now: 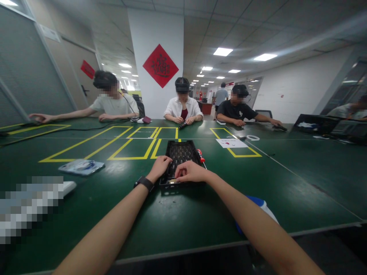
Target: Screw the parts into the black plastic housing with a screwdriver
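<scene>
A black rectangular tray [183, 146] with a grid of hollows lies on the green table in front of me. My left hand [161, 167], a dark watch on its wrist, is closed over the tray's left rim. Over the tray's near part, my right hand [189, 172] has its fingertips pinched together, pointing down. What they hold, if anything, is hidden behind the fingers. Just beside these fingertips, a small pale yellowish piece [172, 181] sits at the tray's near edge. A screwdriver with a red handle [200, 154] leans along the tray's right side.
Yellow tape outlines mark the green table [120, 206]. A phone in a patterned case [82, 167] lies to the left. Beneath my right forearm is a blue and white object [258, 202]. A printed sheet [231, 143] and a white tape ring [252, 138] lie farther right. Several people sit across.
</scene>
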`<action>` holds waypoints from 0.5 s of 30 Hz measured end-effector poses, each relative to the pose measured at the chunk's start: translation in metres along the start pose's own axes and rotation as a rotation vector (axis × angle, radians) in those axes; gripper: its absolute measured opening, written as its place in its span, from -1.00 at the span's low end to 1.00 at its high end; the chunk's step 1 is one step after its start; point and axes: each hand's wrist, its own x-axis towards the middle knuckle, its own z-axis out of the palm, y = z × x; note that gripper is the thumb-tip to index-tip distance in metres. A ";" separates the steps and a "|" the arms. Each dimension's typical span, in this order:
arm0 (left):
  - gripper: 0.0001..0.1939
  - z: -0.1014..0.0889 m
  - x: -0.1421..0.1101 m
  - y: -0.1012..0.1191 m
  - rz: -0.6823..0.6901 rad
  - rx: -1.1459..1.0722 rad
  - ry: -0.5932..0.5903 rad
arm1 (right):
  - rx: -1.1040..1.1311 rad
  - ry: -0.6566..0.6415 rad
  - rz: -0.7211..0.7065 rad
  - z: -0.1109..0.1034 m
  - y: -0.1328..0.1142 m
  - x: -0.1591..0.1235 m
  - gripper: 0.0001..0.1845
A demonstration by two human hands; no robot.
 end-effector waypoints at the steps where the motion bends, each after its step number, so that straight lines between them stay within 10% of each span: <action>1: -0.64 0.000 0.001 -0.001 -0.001 -0.004 0.000 | -0.007 0.000 -0.002 0.000 0.000 0.000 -0.71; 15: -0.65 -0.003 -0.002 0.006 0.019 -0.005 0.007 | -0.007 0.010 -0.021 0.001 0.003 0.000 -0.71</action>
